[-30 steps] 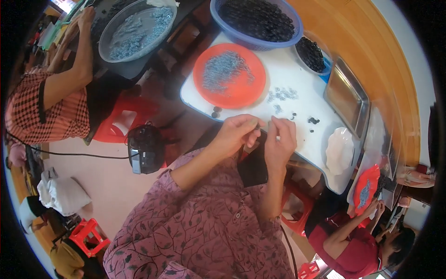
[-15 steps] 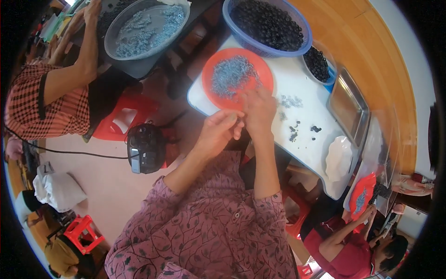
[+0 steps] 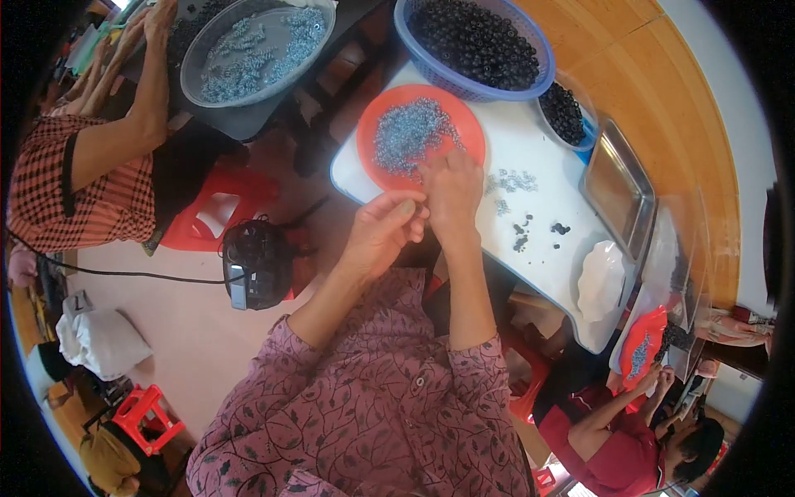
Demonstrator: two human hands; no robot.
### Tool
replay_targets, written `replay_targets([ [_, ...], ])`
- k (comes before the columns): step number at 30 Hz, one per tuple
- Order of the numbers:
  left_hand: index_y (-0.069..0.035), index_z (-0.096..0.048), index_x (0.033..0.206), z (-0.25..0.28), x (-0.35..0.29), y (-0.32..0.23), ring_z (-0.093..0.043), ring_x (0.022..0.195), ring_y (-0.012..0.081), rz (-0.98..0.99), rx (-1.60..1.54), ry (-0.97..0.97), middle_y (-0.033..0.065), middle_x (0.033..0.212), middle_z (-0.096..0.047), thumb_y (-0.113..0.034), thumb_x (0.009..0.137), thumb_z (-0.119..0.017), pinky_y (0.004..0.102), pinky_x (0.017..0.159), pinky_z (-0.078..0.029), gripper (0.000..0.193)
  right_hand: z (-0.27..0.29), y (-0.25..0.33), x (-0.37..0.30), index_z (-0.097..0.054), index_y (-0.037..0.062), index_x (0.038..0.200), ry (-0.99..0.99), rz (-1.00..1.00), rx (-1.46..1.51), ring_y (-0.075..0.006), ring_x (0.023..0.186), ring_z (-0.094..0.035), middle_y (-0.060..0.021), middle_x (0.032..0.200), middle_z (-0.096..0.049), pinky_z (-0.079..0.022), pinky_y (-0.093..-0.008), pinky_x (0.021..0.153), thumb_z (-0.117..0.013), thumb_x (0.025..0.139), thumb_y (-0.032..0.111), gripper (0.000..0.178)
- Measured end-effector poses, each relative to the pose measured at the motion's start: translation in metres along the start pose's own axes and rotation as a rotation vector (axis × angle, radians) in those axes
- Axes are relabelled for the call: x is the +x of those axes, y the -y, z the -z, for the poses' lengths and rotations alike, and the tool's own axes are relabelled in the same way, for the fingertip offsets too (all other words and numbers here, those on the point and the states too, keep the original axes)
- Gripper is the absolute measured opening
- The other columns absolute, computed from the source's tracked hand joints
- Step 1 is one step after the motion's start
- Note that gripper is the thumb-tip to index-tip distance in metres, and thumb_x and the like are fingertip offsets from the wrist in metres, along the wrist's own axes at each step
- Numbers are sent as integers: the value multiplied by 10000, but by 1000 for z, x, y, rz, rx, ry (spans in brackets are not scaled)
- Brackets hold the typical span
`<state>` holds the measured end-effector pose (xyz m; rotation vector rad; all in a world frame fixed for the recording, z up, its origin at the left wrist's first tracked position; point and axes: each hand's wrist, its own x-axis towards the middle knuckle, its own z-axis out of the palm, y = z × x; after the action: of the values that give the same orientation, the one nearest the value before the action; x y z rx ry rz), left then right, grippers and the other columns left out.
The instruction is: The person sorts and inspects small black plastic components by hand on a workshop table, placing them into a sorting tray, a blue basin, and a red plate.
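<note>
A round red plate (image 3: 473, 137) holds a heap of small bluish-silver metal pieces (image 3: 407, 128) that look like springs or screws. My right hand (image 3: 454, 197) is over the plate's near edge, its fingers bent down and pressed together. Just left of it and slightly nearer, my left hand (image 3: 383, 232) has thumb and forefinger pinched, with the fingertips of both hands almost meeting. Whatever lies in either pinch is too small or hidden to make out. Loose silver pieces (image 3: 515, 180) and small black parts (image 3: 521, 243) lie on the white table (image 3: 542, 273), right of my right hand.
Behind the plate stands a blue-purple basket (image 3: 464, 93) of black round parts, beside a smaller bowl of them (image 3: 561, 114). A metal tray (image 3: 621, 190) and a white scalloped dish (image 3: 602, 283) line the right side. Co-workers sit left and lower right. A fan-like black object (image 3: 257, 263) stands left.
My right hand has shifted slightly left, closer to my left hand. The left hand stays pinched in nearly the same place.
</note>
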<state>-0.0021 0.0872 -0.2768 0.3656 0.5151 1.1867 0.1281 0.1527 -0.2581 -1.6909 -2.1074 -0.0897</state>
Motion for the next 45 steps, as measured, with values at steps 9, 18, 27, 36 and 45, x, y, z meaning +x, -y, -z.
replay_targets([
  [9,19,-582,1209,-17,1,-2,-573,855,149,83,-210,86,131,1073,-610,-102,964,-552,279,738,-490,274,38,-4,-31,-656,33,869,-231,-313,664,-182,777,-588,-51,849,-610,-465,-303,699,-687,812,50,67],
  [18,20,-579,1203,-32,4,14,-612,814,149,158,-166,180,136,1029,-648,-130,972,-549,277,706,-506,278,60,-21,-81,-662,-26,1002,-177,-806,1582,-79,769,-521,-19,876,-631,-429,-211,722,-652,919,140,185],
  [27,23,-618,1151,-45,1,30,-647,842,172,199,-151,181,145,1051,-658,-76,949,-573,287,743,-551,230,69,-25,-100,-645,-18,1018,-260,-779,1729,-85,782,-539,-30,908,-638,-441,-223,743,-639,926,116,161],
  [36,43,-613,1160,-56,-7,36,-661,970,221,191,-68,207,162,1122,-644,34,904,-589,328,850,-569,257,75,-29,-118,-637,-16,1025,-350,-709,1706,-101,853,-569,-42,955,-631,-456,-238,789,-630,926,80,138],
  [45,44,-618,1155,-59,-11,46,-654,979,213,86,73,279,142,1130,-636,33,911,-578,327,883,-555,247,79,-27,-127,-640,-19,1017,-369,-621,1731,-106,849,-577,-45,962,-626,-454,-239,801,-627,919,55,123],
])
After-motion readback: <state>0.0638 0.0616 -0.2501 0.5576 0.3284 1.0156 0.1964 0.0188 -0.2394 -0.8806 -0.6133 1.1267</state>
